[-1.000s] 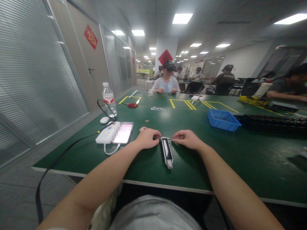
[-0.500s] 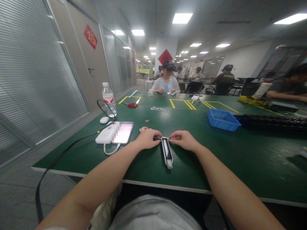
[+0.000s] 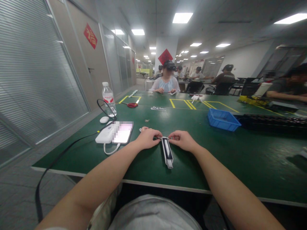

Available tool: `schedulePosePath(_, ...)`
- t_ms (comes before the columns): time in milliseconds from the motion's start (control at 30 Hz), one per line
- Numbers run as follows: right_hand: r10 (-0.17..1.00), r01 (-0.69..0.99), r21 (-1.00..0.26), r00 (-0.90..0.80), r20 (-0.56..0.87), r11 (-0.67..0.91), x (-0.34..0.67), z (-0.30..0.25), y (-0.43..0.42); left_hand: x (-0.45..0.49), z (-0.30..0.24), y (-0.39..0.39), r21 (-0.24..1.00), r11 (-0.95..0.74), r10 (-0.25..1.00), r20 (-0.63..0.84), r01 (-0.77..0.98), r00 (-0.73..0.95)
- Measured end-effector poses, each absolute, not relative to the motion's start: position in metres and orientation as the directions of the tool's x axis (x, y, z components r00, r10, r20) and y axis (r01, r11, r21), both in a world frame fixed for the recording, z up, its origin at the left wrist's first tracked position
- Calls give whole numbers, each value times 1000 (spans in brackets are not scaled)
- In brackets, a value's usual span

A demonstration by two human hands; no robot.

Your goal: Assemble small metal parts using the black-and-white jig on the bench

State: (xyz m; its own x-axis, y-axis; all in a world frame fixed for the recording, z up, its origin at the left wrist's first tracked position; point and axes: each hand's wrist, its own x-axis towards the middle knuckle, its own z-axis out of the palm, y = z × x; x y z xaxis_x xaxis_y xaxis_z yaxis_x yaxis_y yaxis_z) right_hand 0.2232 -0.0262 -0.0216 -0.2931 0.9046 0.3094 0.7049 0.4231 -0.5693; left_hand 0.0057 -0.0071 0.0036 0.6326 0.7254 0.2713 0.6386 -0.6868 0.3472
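Note:
A narrow black-and-white strap-like piece [image 3: 167,151] lies on the green table [image 3: 216,153], running from my hands toward the near edge. My left hand [image 3: 148,138] rests curled at its far end on the left, fingers pinched on a small metal part there. From the right, my right hand [image 3: 181,140] pinches the same far end. What the fingertips hold is too small to make out clearly.
A phone [image 3: 122,132] on a white power bank [image 3: 105,135] with a cable lies left of my hands. Behind stand a water bottle [image 3: 108,99], a white mouse [image 3: 104,119], red scissors [image 3: 131,105] and a blue tray [image 3: 223,119]. Other people sit at the far side and right.
My right hand has crept slightly left, closing the gap to my left hand at the strap's far end. The strap stays in place.

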Motion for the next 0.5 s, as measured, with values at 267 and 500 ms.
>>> schedulePosePath(267, 898, 714, -549, -305, 316, 435, 223, -23, -25, 5, 3, -7, 334, -694, 719, 276, 638, 638)
schedulePosePath(500, 899, 727, -532, -316, 303, 435, 222, -23, -26, 6, 4, -7, 320, -692, 721, 264, 647, 641)
